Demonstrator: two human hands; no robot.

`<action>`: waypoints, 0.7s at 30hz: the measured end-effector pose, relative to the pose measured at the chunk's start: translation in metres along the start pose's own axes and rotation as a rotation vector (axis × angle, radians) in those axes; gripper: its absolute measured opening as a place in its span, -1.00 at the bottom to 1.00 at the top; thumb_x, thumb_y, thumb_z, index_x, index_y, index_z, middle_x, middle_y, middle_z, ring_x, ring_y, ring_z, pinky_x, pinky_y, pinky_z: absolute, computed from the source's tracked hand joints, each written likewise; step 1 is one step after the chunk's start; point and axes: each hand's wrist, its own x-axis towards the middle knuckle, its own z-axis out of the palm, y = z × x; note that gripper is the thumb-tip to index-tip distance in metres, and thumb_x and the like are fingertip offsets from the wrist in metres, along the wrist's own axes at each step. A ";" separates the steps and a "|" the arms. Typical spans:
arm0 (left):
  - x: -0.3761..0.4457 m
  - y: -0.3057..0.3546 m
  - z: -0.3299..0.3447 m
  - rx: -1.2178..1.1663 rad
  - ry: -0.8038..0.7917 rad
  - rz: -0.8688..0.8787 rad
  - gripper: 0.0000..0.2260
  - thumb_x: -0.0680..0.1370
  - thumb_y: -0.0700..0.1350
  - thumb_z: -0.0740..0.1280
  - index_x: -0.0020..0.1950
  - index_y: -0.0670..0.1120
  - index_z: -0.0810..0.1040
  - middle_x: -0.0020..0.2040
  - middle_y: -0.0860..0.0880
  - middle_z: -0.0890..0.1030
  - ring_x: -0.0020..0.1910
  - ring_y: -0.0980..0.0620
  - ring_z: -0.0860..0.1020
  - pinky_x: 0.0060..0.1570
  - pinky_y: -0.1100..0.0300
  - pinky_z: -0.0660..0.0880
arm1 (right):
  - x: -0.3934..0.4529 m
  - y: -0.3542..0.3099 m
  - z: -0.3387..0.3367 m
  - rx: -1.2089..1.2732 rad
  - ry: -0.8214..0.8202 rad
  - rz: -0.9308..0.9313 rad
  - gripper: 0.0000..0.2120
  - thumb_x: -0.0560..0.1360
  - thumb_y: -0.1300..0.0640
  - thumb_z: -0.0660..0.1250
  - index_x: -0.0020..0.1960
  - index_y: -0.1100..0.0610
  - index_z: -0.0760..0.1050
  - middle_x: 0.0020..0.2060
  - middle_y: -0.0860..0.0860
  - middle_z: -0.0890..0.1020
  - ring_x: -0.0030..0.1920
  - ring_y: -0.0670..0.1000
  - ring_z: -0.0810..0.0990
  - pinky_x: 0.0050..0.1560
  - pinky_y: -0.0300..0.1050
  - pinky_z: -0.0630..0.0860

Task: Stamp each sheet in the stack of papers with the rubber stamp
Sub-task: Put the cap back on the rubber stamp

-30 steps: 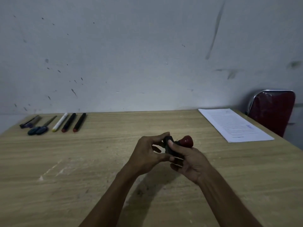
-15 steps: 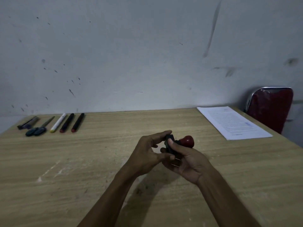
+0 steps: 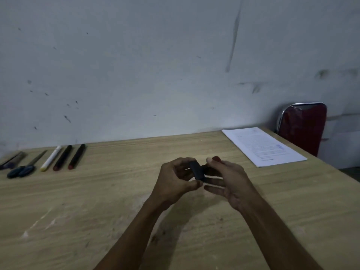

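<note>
Hands holding a rubber stamp (image 3: 198, 170) above the middle of a wooden table (image 3: 116, 191).

Left hand (image 3: 175, 182) has fingers and thumb closed around the stamp's black base; right hand (image 3: 229, 178) grips its dark red knob end, lower fingers loosely extended. Stack of papers (image 3: 263, 147) lies at the far right corner, well apart from the hands. Scissors (image 3: 23, 168) and three markers (image 3: 64, 157) line the far left edge. Red chair (image 3: 303, 127) stands beyond the right corner.
</note>
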 end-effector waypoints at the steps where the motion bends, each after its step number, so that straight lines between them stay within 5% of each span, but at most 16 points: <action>1: 0.004 -0.002 0.002 0.019 -0.003 -0.008 -0.50 0.25 -0.35 0.56 0.15 -0.11 0.60 0.03 -0.03 0.69 0.02 0.05 0.67 0.04 0.23 0.58 | 0.002 -0.003 -0.003 -0.018 0.040 -0.040 -0.83 0.50 0.10 0.43 0.03 0.18 0.60 -0.14 0.13 0.73 -0.17 0.12 0.73 -0.23 -0.01 0.64; 4: 0.016 -0.004 0.012 0.119 -0.023 -0.016 -0.49 0.21 -0.27 0.60 0.13 -0.09 0.61 0.03 -0.01 0.67 -0.04 0.05 0.67 -0.05 0.19 0.62 | 0.009 -0.009 -0.009 -0.154 0.128 -0.170 -0.85 0.50 0.12 0.44 0.04 0.12 0.59 -0.14 0.12 0.72 -0.21 0.07 0.72 -0.30 -0.08 0.62; 11: 0.056 -0.012 0.044 0.347 -0.051 0.071 -0.57 0.22 -0.15 0.59 0.06 -0.04 0.65 -0.05 0.09 0.66 -0.05 0.18 0.61 -0.14 0.28 0.57 | 0.033 -0.014 -0.020 -0.607 0.347 -0.420 -0.65 0.34 0.08 0.57 0.05 -0.04 0.53 -0.11 -0.09 0.63 -0.13 -0.13 0.61 -0.07 -0.17 0.56; 16: 0.087 -0.030 0.057 0.423 -0.094 0.048 -0.60 0.22 -0.11 0.59 0.04 -0.03 0.66 -0.08 0.09 0.67 -0.04 0.13 0.60 -0.03 0.18 0.53 | 0.061 -0.011 -0.028 -0.721 0.402 -0.434 -0.65 0.32 0.08 0.57 0.02 -0.08 0.52 -0.16 -0.12 0.63 -0.02 0.02 0.62 0.02 0.08 0.59; 21: 0.126 -0.043 0.068 0.475 -0.175 -0.074 -0.18 0.22 -0.03 0.62 0.42 -0.02 0.38 0.20 0.01 0.54 0.11 0.09 0.50 -0.03 0.26 0.41 | 0.109 -0.008 -0.044 -0.749 0.458 -0.423 -0.69 0.33 0.07 0.53 0.00 -0.09 0.52 -0.19 -0.12 0.63 0.02 0.04 0.60 -0.01 0.02 0.56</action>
